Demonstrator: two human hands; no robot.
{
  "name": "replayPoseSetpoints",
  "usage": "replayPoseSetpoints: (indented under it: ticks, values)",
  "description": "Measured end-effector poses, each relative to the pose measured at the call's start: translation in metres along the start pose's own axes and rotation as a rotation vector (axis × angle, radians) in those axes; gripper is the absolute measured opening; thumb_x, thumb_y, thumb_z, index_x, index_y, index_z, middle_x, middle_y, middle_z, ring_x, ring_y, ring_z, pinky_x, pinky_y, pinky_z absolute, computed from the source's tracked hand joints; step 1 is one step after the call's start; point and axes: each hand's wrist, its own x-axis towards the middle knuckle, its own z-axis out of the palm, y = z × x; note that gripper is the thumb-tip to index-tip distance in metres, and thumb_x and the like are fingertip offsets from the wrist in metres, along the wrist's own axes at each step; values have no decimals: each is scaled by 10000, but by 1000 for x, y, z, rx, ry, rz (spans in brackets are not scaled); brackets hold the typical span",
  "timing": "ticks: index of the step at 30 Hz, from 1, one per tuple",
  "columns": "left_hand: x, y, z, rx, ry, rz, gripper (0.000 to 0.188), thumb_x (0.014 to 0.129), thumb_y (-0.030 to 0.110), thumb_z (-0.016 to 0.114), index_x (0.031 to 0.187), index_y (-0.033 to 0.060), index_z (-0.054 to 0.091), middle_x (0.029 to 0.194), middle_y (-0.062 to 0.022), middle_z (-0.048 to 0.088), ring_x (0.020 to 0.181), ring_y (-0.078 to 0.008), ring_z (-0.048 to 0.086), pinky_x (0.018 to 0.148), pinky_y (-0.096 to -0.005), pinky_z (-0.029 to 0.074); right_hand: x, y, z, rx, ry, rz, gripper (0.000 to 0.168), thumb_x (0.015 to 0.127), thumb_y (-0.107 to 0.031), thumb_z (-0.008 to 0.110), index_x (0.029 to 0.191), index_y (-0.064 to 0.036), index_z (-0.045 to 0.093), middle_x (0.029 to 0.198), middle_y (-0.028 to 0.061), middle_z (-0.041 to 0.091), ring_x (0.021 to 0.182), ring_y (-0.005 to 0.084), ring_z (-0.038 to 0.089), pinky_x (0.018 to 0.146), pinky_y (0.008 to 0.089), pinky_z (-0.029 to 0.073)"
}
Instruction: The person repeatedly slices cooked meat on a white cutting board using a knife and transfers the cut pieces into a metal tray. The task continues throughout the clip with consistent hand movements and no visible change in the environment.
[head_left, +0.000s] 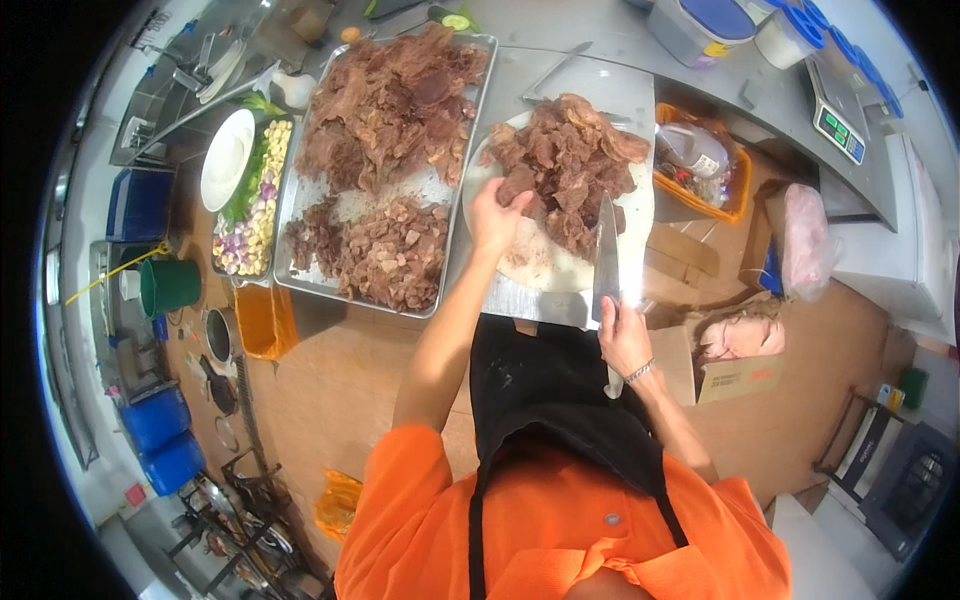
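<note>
My left hand (501, 221) grips a piece of brown cooked meat (517, 186) at the left side of a meat pile (566, 161). The pile lies on a round pale cutting board (532, 271). In my right hand (625, 337) is the handle of a large chef's knife (607, 259), its blade pointing away from me along the board's right side. To the left stands a metal sheet tray (401, 196). Large meat slabs (390, 105) fill its far part, and chopped meat pieces (394, 255) lie in its near part.
A second knife (555, 73) lies beyond the board. Left of the tray, a smaller tray holds garlic and shallots (259, 217) beside white plates (227, 160). An orange-lined bin (739, 187) stands at right, below a digital scale (836, 112). An open carton (739, 379) sits on the floor.
</note>
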Motion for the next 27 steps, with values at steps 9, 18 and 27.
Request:
replayPoseSetpoints:
  ticks: [9, 18, 27]
  values:
    - [-93, -36, 2, -616, 88, -350, 344, 870, 106, 796, 1105, -103, 657, 1061, -153, 705, 854, -166, 691, 684, -279, 596, 2, 14, 5, -315, -6, -147, 263, 1022, -203, 489, 1059, 57, 506, 714, 344, 621, 724, 571, 606, 683, 632, 485]
    - [-124, -54, 34, -259, 483, -136, 234, 760, 109, 864, 909, -3, 723, 809, -91, 639, 641, -196, 632, 605, -347, 499, 33, 33, 71, -676, -163, -496, 272, 1010, -155, 445, 1095, 102, 463, 695, 326, 644, 681, 498, 668, 650, 553, 554]
    - [-124, -37, 31, -150, 519, -67, 127, 770, 60, 834, 832, 9, 736, 796, -94, 651, 618, -194, 624, 598, -330, 487, 30, 31, 75, -801, -248, -402, 332, 1062, -213, 363, 1099, 102, 462, 792, 311, 680, 784, 467, 700, 731, 516, 571]
